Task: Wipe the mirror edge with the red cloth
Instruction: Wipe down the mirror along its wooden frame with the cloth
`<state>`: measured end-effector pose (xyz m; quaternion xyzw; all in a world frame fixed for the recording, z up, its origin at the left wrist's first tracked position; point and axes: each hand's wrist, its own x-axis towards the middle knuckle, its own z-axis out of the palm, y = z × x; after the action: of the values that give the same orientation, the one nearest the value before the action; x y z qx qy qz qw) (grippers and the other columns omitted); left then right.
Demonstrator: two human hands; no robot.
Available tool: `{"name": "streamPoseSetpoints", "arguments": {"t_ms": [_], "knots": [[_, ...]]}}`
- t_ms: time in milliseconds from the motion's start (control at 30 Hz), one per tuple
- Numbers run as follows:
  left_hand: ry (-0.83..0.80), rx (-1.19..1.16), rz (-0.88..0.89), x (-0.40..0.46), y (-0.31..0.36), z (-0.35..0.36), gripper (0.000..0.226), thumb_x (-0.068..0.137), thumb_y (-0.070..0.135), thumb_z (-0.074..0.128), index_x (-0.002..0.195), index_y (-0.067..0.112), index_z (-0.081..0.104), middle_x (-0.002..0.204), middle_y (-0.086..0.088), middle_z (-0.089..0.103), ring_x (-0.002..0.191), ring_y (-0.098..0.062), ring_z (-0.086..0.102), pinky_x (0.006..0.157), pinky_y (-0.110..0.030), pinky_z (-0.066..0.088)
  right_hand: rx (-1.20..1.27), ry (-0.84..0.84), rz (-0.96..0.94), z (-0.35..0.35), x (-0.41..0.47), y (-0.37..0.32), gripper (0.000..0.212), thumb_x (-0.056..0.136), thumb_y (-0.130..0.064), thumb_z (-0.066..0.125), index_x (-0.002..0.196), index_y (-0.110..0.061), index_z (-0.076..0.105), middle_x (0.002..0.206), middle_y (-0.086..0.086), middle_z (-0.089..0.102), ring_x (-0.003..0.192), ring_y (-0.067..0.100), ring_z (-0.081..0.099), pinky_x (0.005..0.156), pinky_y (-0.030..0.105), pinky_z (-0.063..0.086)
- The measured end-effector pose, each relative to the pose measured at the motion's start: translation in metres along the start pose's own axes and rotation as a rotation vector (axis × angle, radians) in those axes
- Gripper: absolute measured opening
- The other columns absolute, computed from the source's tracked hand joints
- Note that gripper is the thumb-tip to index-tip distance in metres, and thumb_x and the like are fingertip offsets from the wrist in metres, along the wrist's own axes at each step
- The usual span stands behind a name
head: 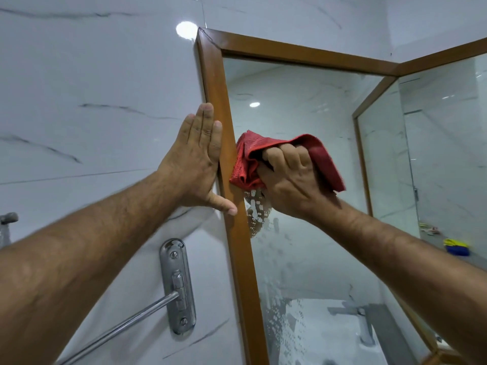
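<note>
A mirror [297, 122] in a brown wooden frame [214, 83] hangs on the white marble wall. My right hand [288, 177] is closed around a bunched red cloth [249, 164], which presses against the glass right beside the frame's left upright, about mid-height. Flat against the wall, my left hand [196, 159] has its fingers straight and together, its edge touching the outer side of the frame and its thumb lying across the wood. Wet droplets and smears [257, 214] cover the glass below the cloth.
A chrome towel rail with its wall bracket [178, 285] sits low on the wall left of the frame. A second framed mirror panel [434, 143] angles off at the right. A chrome fitting [8, 219] shows at the far left edge.
</note>
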<state>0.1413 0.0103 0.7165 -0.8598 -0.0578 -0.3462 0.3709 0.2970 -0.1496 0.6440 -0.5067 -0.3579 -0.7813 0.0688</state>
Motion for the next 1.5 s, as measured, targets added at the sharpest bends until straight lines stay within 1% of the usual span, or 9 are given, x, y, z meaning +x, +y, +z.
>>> {"name": "streamPoseSetpoints", "arguments": {"t_ms": [167,300,400,567,733,867,1000,1200,1500], "knots": [[0.009,0.001,0.000,0.000,0.000,0.000,0.156,0.038,0.103,0.002,0.138,-0.011,-0.034,0.146,-0.036,-0.041,0.140,-0.046,-0.035,0.121,-0.057,-0.005,-0.165,0.028,-0.045,-0.015,0.008,0.001,0.020,0.092,-0.034,0.062,0.080,-0.018,0.063,0.137,0.012,0.040,0.128,0.035,0.037,0.102,0.052,0.034],[0.003,-0.007,-0.003,-0.001,0.001,-0.001,0.156,0.040,0.104,0.005,0.138,-0.010,-0.034,0.146,-0.035,-0.042,0.139,-0.046,-0.036,0.121,-0.057,-0.004,-0.046,-0.228,0.117,-0.017,0.013,0.003,0.019,0.097,-0.032,0.064,0.092,-0.013,0.063,0.156,0.028,0.032,0.139,0.056,0.032,0.106,0.077,0.032],[0.011,-0.010,-0.004,-0.001,0.001,-0.001,0.155,0.040,0.104,0.004,0.139,-0.010,-0.032,0.147,-0.036,-0.040,0.140,-0.046,-0.034,0.121,-0.057,-0.004,0.101,-0.279,0.102,-0.016,0.017,0.007,0.033,0.102,-0.031,0.057,0.124,-0.007,0.052,0.143,0.035,0.050,0.116,0.054,0.060,0.076,0.060,0.061],[0.024,-0.011,0.007,-0.001,0.001,0.001,0.155,0.039,0.103,0.001,0.139,-0.011,-0.032,0.147,-0.037,-0.039,0.140,-0.047,-0.034,0.121,-0.058,-0.002,0.453,-0.055,0.413,-0.004,0.030,-0.009,0.036,0.110,-0.038,0.030,0.135,-0.013,0.024,0.096,0.028,0.069,0.062,0.026,0.061,0.054,0.029,0.051],[0.058,-0.003,0.018,0.002,-0.001,0.006,0.156,0.036,0.103,-0.006,0.139,-0.012,-0.031,0.147,-0.038,-0.036,0.141,-0.048,-0.032,0.121,-0.058,-0.002,0.761,-0.060,0.623,0.013,0.008,-0.035,0.077,0.080,0.007,0.067,0.131,-0.029,0.021,0.119,0.021,0.061,0.102,0.033,0.067,0.078,0.033,0.056],[0.070,0.009,0.031,0.001,0.000,0.010,0.159,0.033,0.104,-0.010,0.139,-0.013,-0.030,0.148,-0.040,-0.034,0.141,-0.049,-0.031,0.121,-0.058,-0.002,0.910,0.055,0.781,0.017,-0.017,-0.039,0.071,0.075,0.004,0.074,0.121,-0.014,0.023,0.101,-0.004,0.065,0.092,0.005,0.070,0.075,0.019,0.051],[0.061,-0.013,0.035,-0.002,0.003,0.011,0.160,0.032,0.105,-0.009,0.138,-0.012,-0.032,0.146,-0.039,-0.038,0.140,-0.048,-0.033,0.121,-0.058,-0.002,1.065,0.089,0.955,0.008,-0.023,-0.040,0.097,0.081,-0.005,0.078,0.150,-0.008,0.011,0.119,0.005,0.071,0.110,0.014,0.070,0.097,0.038,0.055],[0.078,-0.039,0.034,-0.005,0.004,0.014,0.158,0.034,0.105,-0.007,0.138,-0.010,-0.034,0.147,-0.038,-0.037,0.141,-0.049,-0.030,0.121,-0.058,-0.001,0.579,-0.207,0.564,0.018,0.005,-0.028,0.079,0.088,-0.021,0.051,0.160,-0.017,0.021,0.169,0.009,0.016,0.156,0.029,0.005,0.123,0.040,-0.005],[0.064,-0.074,0.069,-0.028,0.026,0.038,0.141,0.060,0.099,0.005,0.140,-0.011,-0.031,0.143,-0.038,-0.042,0.141,-0.049,-0.031,0.121,-0.058,-0.001,0.507,-0.352,0.036,-0.001,-0.094,-0.040,0.071,0.101,-0.039,0.048,0.160,-0.010,0.020,0.169,0.012,0.014,0.156,0.032,0.009,0.125,0.053,0.012]]}}
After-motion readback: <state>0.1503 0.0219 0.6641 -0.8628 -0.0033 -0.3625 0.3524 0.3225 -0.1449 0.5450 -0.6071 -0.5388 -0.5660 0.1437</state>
